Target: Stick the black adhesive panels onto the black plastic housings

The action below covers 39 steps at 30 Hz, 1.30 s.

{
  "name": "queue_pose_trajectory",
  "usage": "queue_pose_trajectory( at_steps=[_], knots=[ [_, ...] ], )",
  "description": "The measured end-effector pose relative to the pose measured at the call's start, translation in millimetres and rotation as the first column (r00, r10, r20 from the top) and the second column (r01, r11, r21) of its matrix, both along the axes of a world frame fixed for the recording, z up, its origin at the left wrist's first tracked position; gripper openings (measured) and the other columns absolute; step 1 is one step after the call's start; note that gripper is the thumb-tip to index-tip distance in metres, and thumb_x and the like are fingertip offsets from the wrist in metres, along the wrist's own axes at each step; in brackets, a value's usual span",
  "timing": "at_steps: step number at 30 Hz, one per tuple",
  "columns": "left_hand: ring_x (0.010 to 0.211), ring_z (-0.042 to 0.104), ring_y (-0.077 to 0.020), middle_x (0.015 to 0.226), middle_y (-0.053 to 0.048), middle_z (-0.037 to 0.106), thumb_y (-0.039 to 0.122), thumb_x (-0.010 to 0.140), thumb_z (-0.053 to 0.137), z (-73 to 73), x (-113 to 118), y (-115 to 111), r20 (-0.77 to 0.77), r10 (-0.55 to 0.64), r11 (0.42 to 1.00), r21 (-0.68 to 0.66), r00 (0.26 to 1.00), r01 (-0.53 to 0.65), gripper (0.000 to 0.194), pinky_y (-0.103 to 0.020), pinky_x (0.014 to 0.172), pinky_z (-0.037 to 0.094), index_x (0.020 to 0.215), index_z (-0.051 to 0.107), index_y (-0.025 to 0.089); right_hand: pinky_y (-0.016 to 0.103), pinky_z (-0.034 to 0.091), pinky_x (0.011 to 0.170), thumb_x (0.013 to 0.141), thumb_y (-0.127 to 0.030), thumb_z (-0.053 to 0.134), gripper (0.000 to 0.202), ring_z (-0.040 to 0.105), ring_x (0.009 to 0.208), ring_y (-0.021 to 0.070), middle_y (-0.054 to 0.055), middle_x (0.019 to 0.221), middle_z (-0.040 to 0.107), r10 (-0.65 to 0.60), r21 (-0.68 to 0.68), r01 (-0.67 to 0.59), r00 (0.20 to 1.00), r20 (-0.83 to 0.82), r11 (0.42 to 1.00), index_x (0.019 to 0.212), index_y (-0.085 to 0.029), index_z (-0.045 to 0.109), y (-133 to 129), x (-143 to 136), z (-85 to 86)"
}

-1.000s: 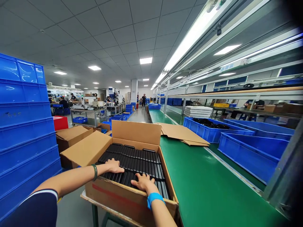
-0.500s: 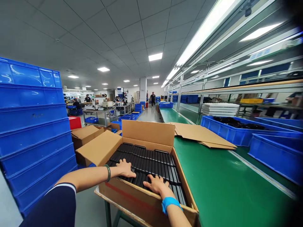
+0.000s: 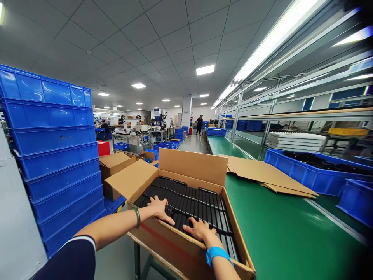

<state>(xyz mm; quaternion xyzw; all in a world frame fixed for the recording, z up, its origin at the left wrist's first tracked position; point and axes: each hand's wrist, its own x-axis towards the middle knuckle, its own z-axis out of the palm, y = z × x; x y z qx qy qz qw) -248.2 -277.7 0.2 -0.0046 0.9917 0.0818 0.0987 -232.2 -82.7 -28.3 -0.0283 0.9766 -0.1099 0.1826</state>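
An open cardboard box (image 3: 175, 241) is filled with rows of black ribbed parts (image 3: 186, 198), packed side by side; their exact kind I cannot make out. My left hand (image 3: 159, 209) lies on the parts near the box's front left, fingers spread, a green bangle on its wrist. To its right, my right hand (image 3: 201, 230) rests on the parts close to the front wall, fingers spread too, with a blue band (image 3: 217, 256) round the wrist. Neither hand has anything gripped.
Stacked blue crates (image 3: 58, 155) rise at the left. Along the right runs a green bench (image 3: 271, 229) carrying flat cardboard sheets (image 3: 262, 171) and a blue bin (image 3: 305, 175) of black parts. Another cardboard box (image 3: 113, 165) stands behind the left flap. A person (image 3: 199, 124) is in the far aisle.
The view has turned a little left, so the box and crates sit further right in the picture. Both hands stay spread on the black parts, almost unmoved relative to the box.
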Motion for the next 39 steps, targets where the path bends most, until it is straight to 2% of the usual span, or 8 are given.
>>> queue_pose_trajectory(
  at_steps=[10,18,25,29,33,36,37,39],
  knots=[
    [0.121,0.041,-0.0365,0.130,-0.010,0.043,0.055,0.053,0.073,-1.3,1.7,-0.7,-0.097,0.064,0.997,0.057,0.993,-0.059,0.075,-0.048,0.090,0.043,0.121,0.048,0.030,0.062,0.023,0.106,0.091,-0.053,0.049,0.059,0.028,0.135,0.0356,0.013,0.145,0.037,-0.014,-0.022,0.014,1.000,-0.026,1.000,0.140,-0.021,0.038,0.7,-1.1,-4.7],
    [0.116,0.045,-0.0309,0.127,-0.010,0.047,0.046,0.074,0.068,1.4,-10.2,-7.7,-0.075,0.068,0.984,0.170,0.995,-0.055,0.055,-0.049,0.090,0.043,0.120,0.052,0.020,0.060,0.024,0.105,0.090,-0.050,0.052,0.058,0.032,0.133,0.0348,0.013,0.142,0.042,-0.028,-0.057,0.025,0.998,-0.056,0.998,0.138,-0.021,0.041,2.6,-1.2,-8.1],
    [0.117,0.042,-0.0356,0.118,-0.009,0.049,0.033,0.058,0.074,33.8,-13.8,-19.7,-0.279,0.074,0.897,0.438,0.957,0.058,0.054,-0.050,0.094,0.037,0.108,0.058,0.025,0.064,0.023,0.102,0.089,-0.053,0.049,0.050,0.040,0.127,0.0389,0.019,0.129,0.054,-0.153,-0.249,0.114,0.977,-0.146,0.962,0.120,-0.015,0.061,1.9,-0.6,-5.0],
    [0.115,0.043,-0.0309,0.111,-0.007,0.053,0.028,0.056,0.068,67.7,-14.4,-25.1,-0.362,0.067,0.717,0.665,0.930,0.207,0.050,-0.043,0.096,0.035,0.104,0.056,0.022,0.052,0.017,0.111,0.087,-0.071,0.021,0.076,0.033,0.133,0.0328,0.018,0.136,0.048,-0.192,-0.536,-0.007,0.930,-0.314,0.844,0.129,-0.017,0.055,-2.5,2.2,9.8],
    [0.084,0.053,-0.0203,0.086,-0.002,0.058,0.030,0.056,0.062,87.4,6.4,-4.5,-0.363,-0.070,0.377,0.853,0.929,0.362,0.046,-0.032,0.077,0.044,0.100,0.054,0.019,0.036,0.033,0.106,0.073,-0.083,-0.007,0.103,0.032,0.136,0.0212,0.012,0.148,0.036,-0.137,-0.770,-0.241,0.911,-0.390,0.591,0.151,-0.018,0.010,-3.8,19.3,36.7],
    [0.076,0.051,-0.0164,0.081,0.000,0.057,0.033,0.051,0.065,87.0,29.9,34.0,-0.356,-0.180,0.105,0.920,0.917,0.377,0.051,-0.027,0.070,0.043,0.099,0.054,0.018,0.041,0.036,0.103,0.068,-0.085,0.042,0.109,0.041,0.130,0.0288,0.012,0.144,0.042,-0.072,-0.935,-0.208,0.969,-0.238,0.286,0.150,-0.020,0.013,14.0,51.2,57.5],
    [0.074,0.051,-0.0159,0.081,0.000,0.056,0.034,0.051,0.065,84.5,38.6,50.5,-0.342,-0.226,0.024,0.934,0.912,0.356,0.054,-0.027,0.068,0.044,0.100,0.053,0.017,0.042,0.034,0.105,0.065,-0.074,0.061,0.107,0.041,0.129,0.0307,0.011,0.143,0.043,-0.082,-0.959,-0.147,0.982,-0.171,0.242,0.149,-0.021,0.020,25.1,67.0,63.4],
    [0.073,0.051,-0.0153,0.081,0.000,0.056,0.036,0.050,0.066,77.0,58.3,87.0,-0.307,-0.341,-0.108,0.952,0.889,0.287,0.056,-0.027,0.067,0.044,0.102,0.052,0.017,0.044,0.031,0.108,0.065,-0.057,0.071,0.099,0.037,0.131,0.0324,0.010,0.143,0.044,-0.176,-0.967,-0.038,0.981,-0.085,0.254,0.147,-0.022,0.028,52.4,107.4,73.0]
  ],
)
